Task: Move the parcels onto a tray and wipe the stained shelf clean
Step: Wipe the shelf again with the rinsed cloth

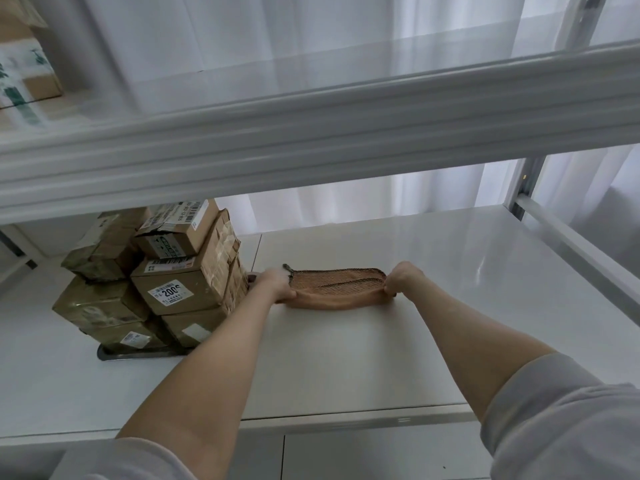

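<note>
An orange-brown cloth (337,289) with a dark edge lies folded and stretched out on the white shelf (381,341). My left hand (277,284) grips its left end and my right hand (403,277) pinches its right end. To the left, several brown cardboard parcels (180,271) are stacked on a dark metal tray (138,354), of which only the front rim shows. My left hand is just right of the stack.
The upper shelf's white front rail (311,133) runs across the view above my hands. Another taped box (24,64) sits on that upper shelf at far left. A metal upright (526,181) stands at the right rear. White curtains hang behind.
</note>
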`<state>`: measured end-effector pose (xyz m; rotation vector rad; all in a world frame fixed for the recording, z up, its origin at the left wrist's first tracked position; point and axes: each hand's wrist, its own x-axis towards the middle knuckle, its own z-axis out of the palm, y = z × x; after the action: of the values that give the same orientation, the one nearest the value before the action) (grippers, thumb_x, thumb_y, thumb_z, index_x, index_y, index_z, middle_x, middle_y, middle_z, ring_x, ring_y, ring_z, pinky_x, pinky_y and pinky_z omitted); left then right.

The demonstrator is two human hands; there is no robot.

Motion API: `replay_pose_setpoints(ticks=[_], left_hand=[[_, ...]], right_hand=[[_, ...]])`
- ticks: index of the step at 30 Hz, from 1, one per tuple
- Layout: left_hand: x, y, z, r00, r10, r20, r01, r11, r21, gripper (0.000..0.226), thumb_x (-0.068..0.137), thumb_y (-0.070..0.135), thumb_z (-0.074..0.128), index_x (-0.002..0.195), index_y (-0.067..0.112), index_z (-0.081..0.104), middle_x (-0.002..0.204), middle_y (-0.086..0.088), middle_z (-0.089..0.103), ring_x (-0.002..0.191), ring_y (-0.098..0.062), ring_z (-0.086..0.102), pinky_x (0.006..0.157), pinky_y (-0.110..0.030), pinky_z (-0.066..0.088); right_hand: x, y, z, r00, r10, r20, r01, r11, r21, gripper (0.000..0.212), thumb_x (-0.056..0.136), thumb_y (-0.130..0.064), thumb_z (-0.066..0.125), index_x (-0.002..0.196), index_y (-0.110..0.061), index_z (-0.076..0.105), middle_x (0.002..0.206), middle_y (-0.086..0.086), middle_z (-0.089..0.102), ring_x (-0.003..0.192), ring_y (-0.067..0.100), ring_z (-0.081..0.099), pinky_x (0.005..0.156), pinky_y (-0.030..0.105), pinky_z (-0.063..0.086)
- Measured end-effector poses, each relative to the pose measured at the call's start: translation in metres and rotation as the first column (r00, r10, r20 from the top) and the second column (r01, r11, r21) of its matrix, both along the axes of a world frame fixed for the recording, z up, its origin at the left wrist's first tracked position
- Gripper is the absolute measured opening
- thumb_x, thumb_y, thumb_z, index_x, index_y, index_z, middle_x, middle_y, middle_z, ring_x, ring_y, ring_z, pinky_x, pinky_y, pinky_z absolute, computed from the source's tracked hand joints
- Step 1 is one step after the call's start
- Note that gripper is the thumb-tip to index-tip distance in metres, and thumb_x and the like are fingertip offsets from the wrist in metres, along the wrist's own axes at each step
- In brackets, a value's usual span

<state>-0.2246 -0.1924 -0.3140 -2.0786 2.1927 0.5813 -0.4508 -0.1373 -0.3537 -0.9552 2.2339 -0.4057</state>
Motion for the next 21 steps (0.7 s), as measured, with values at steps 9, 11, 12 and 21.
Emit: replay_pose_setpoints(ticks=[9, 11, 12, 21], left_hand=[[0.008, 0.004, -0.042, 0.962, 0.180, -0.204, -0.179, 0.984, 0.023, 0.024, 0.082, 0.007, 0.059, 0.104, 0.001, 0.067, 0.108, -0.018, 0.068, 0.093, -0.030, 0.069, 0.078, -0.043, 0.059], [0.003, 0.002, -0.042, 0.963, 0.174, -0.207, -0.182, 0.983, -0.022, 0.032, 0.080, 0.008, 0.057, 0.111, 0.003, 0.066, 0.115, -0.018, 0.066, 0.103, -0.031, 0.065, 0.086, -0.037, 0.056], [-0.002, 0.002, -0.042, 0.960, 0.165, -0.228, -0.179, 0.983, -0.041, 0.033, 0.080, 0.009, 0.058, 0.112, 0.004, 0.065, 0.117, -0.015, 0.065, 0.107, -0.030, 0.063, 0.090, -0.034, 0.054], [-0.087, 0.026, -0.021, 0.715, -0.236, -0.658, 0.316, 0.949, 0.004, 0.046, 0.078, 0.006, 0.070, 0.122, 0.009, 0.059, 0.115, -0.010, 0.064, 0.103, -0.022, 0.062, 0.091, -0.036, 0.053]], right_hand=[[0.014, 0.019, -0.005, 0.986, -0.124, 0.112, 0.131, 0.990, -0.061, 0.013, 0.083, -0.005, 0.051, 0.070, -0.007, 0.054, 0.073, 0.013, 0.058, 0.069, 0.029, 0.065, 0.074, 0.036, 0.059], [0.012, 0.020, -0.006, 0.984, -0.151, 0.095, 0.161, 0.980, -0.114, 0.016, 0.080, 0.000, 0.047, 0.067, -0.008, 0.052, 0.072, 0.012, 0.054, 0.072, 0.029, 0.061, 0.068, 0.033, 0.056], [0.011, 0.021, -0.007, 0.983, -0.153, 0.098, 0.165, 0.978, -0.127, 0.016, 0.079, 0.000, 0.047, 0.066, -0.008, 0.051, 0.073, 0.012, 0.054, 0.072, 0.029, 0.059, 0.067, 0.033, 0.054], [0.004, 0.023, -0.008, 0.938, -0.199, 0.283, 0.258, 0.948, -0.187, 0.013, 0.088, -0.012, 0.046, 0.080, -0.006, 0.055, 0.094, 0.015, 0.055, 0.081, 0.032, 0.059, 0.079, 0.040, 0.055]])
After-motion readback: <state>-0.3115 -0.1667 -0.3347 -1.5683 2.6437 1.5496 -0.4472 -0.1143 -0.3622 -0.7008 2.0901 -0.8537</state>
